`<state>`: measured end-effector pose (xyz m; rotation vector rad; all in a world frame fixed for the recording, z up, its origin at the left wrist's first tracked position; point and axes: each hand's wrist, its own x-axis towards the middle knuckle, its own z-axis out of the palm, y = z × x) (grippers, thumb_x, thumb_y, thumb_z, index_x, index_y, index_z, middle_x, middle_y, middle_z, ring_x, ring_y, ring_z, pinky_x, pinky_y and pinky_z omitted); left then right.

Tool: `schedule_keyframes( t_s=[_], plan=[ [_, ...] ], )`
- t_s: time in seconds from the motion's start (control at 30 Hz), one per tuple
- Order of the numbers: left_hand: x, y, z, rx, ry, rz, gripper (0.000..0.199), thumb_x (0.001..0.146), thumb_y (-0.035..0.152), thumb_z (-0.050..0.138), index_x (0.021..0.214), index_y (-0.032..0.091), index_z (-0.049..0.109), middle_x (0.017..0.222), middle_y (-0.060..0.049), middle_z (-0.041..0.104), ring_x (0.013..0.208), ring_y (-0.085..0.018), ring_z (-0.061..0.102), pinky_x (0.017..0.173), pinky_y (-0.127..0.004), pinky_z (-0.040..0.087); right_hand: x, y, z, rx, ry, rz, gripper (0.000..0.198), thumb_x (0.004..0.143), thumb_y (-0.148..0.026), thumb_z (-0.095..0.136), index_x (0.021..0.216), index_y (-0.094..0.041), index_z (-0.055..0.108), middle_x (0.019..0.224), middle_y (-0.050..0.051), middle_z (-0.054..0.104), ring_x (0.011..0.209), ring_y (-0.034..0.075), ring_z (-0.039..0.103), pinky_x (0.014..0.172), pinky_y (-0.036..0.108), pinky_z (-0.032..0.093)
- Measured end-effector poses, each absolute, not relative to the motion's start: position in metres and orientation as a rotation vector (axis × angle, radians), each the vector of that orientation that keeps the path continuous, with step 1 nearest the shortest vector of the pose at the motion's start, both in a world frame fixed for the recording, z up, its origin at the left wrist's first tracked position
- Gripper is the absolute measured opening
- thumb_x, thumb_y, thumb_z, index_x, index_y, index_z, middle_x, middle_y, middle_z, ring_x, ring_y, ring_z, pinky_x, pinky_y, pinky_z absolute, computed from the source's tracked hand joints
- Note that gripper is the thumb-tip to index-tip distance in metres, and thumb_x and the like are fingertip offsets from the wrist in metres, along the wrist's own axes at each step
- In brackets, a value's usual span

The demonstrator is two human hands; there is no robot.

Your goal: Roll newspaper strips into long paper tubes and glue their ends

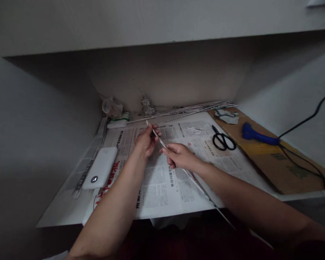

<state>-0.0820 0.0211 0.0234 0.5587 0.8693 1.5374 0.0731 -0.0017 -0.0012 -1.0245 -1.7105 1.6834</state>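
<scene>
My left hand (145,140) pinches a thin, rolled newspaper stick (161,141) near its pale upper tip, between thumb and fingers. Lower down the same stick, my right hand (180,156) grips it with thumb over bent fingers. From under the right hand the stick's long tail runs down to the right, past the table's front edge. Both hands are held over newspaper sheets (158,191) spread on the white table. To the right of the hands, black-handled scissors (222,141) lie on the paper beside short white scraps (197,130).
Many thin paper sticks (191,109) lie along the back wall near a small twisted bundle (147,106). A plastic bag (112,107) is at back left; a white power bank (103,168) lies left. A blue glue gun (260,137) with a black cord rests on cardboard (276,173).
</scene>
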Motion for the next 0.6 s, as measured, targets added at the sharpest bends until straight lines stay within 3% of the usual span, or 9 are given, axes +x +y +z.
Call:
schedule_keyframes(
  t_s=[0.2, 0.43, 0.5, 0.6],
  plan=[
    [-0.068, 0.018, 0.021, 0.633, 0.954, 1.499, 0.025, 0.084, 0.034, 0.057, 0.081, 0.01, 0.063, 0.063, -0.004, 0.061, 0.054, -0.01, 0.061, 0.039, -0.013, 0.042, 0.073, 0.001, -0.004, -1.144, -1.797, 1.43, 0.033, 0.088, -0.045, 0.045, 0.081, -0.018, 0.062, 0.049, -0.002, 0.053, 0.039, 0.009, 0.048, 0.041, 0.021, 0.038],
    [-0.064, 0.017, 0.019, 0.623, 0.993, 1.49, 0.025, 0.085, 0.034, 0.054, 0.084, 0.011, 0.063, 0.065, -0.005, 0.063, 0.055, -0.011, 0.063, 0.036, -0.012, 0.038, 0.083, -0.001, 0.003, -1.078, -2.039, 0.726, 0.034, 0.084, -0.047, 0.051, 0.065, -0.019, 0.056, 0.054, 0.0, 0.05, 0.051, 0.012, 0.045, 0.05, 0.025, 0.028],
    [-0.063, 0.017, 0.019, 0.625, 0.977, 1.471, 0.025, 0.086, 0.035, 0.053, 0.084, 0.011, 0.062, 0.065, -0.005, 0.062, 0.055, -0.012, 0.063, 0.035, -0.013, 0.039, 0.082, 0.0, 0.003, -1.068, -1.995, 0.84, 0.033, 0.085, -0.047, 0.049, 0.069, -0.02, 0.057, 0.054, 0.0, 0.051, 0.051, 0.012, 0.046, 0.05, 0.024, 0.028],
    [-0.065, 0.017, 0.019, 0.62, 0.939, 1.474, 0.026, 0.086, 0.037, 0.051, 0.084, 0.013, 0.06, 0.063, -0.003, 0.06, 0.054, -0.011, 0.062, 0.04, -0.014, 0.043, 0.078, 0.002, 0.002, -1.029, -1.817, 1.406, 0.038, 0.089, -0.05, 0.038, 0.08, -0.019, 0.058, 0.05, -0.002, 0.05, 0.041, 0.011, 0.046, 0.044, 0.023, 0.03]
  ],
)
